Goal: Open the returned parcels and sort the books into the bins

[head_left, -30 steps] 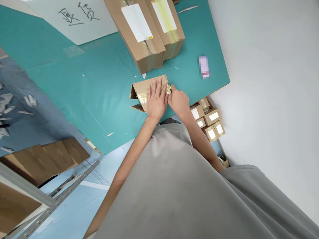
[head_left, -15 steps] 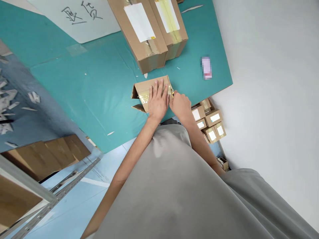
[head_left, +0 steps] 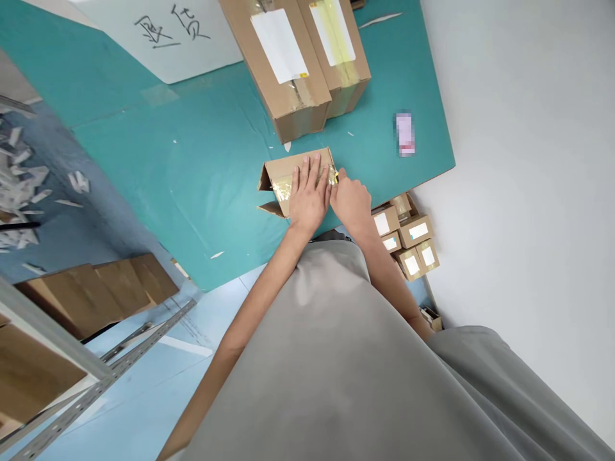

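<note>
A small cardboard box (head_left: 286, 168) lies on the green table (head_left: 211, 160), clear tape along its top and its flaps standing apart at the left end. My left hand (head_left: 309, 195) rests flat on the box with fingers stretched out, covering part of the tape. At the box's right end, my right hand (head_left: 352, 200) is closed around a yellow-and-black tool (head_left: 337, 177), which looks like a box cutter. Only a little of it shows by the thumb; its blade cannot be made out.
Two larger taped cartons (head_left: 300, 102) with white labels stand just beyond the box. A white box with handwriting (head_left: 192, 54) is at the back left. A blurred pink item (head_left: 405, 134) lies on the right. Labelled boxes (head_left: 414, 232) are stacked below the table's right edge, near the wall.
The whole view has shifted slightly. My right hand with the tool has moved a little away from my body along the box's right end. My left hand stays pressed on the box.
</note>
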`<move>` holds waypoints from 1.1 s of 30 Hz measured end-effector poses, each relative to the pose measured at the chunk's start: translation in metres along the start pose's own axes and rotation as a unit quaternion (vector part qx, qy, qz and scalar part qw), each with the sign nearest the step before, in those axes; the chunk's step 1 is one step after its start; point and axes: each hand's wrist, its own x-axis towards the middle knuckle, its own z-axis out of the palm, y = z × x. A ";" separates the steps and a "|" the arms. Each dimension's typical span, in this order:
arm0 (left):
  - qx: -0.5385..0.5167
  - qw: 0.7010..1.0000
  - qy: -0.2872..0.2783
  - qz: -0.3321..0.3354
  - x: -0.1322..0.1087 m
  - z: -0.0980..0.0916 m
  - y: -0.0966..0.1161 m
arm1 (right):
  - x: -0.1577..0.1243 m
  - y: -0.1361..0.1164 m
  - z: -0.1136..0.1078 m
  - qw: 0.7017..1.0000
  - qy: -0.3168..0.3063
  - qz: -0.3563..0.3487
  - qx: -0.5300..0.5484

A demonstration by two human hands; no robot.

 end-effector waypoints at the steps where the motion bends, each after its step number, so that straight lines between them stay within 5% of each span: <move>1: 0.001 1.000 -0.003 -0.001 0.000 0.000 0.001 | -0.003 0.001 0.003 1.000 -0.006 0.003 -0.003; 7: -0.001 1.000 -0.018 -0.014 0.000 -0.009 0.012 | -0.038 0.018 0.009 0.999 -0.038 0.003 -0.029; 10: -0.006 1.000 -0.018 -0.015 0.002 -0.017 0.015 | -0.034 0.034 0.006 1.000 0.003 -0.008 -0.002; 15: 0.057 0.997 0.052 -0.020 -0.006 -0.042 0.018 | 0.028 0.073 0.022 0.995 0.095 0.031 0.031; 21: 0.091 0.955 0.224 -0.174 -0.037 -0.084 -0.014 | 0.114 0.123 0.077 0.993 0.095 0.067 0.022; 28: -0.015 0.953 0.198 -0.229 -0.043 -0.074 -0.045 | 0.148 0.140 0.113 0.995 0.044 0.083 0.014; 33: -0.112 0.941 0.208 -0.244 -0.054 -0.081 -0.047 | 0.152 0.120 0.123 0.995 0.036 -0.036 0.082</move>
